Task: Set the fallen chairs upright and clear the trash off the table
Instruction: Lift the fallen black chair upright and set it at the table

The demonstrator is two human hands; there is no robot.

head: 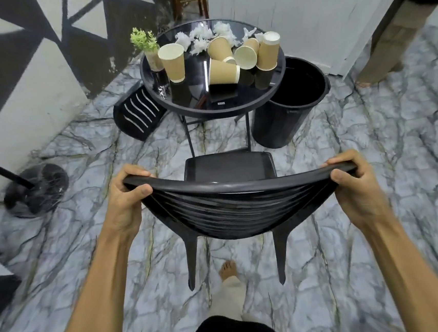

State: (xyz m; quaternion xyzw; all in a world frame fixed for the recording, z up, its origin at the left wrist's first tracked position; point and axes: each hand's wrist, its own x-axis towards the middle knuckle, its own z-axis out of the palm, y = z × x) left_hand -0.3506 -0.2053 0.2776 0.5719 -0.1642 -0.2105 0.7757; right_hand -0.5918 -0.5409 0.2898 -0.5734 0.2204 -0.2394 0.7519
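A black plastic chair (pixel 232 207) stands upright in front of me, its seat facing the round glass table (pixel 217 107). My left hand (pixel 127 198) grips the left end of its curved backrest and my right hand (pixel 353 179) grips the right end. On the table lie several brown paper cups (pixel 223 71), some upright and some tipped over, with crumpled white tissues (pixel 200 37) behind them. A second black chair (pixel 137 112) lies fallen on the floor left of the table.
A black trash bin (pixel 290 110) stands open right of the table. A small potted plant (pixel 147 47) sits on the table's left edge. A fan base (pixel 37 190) rests on the floor at left. My bare foot (pixel 228 270) is behind the chair.
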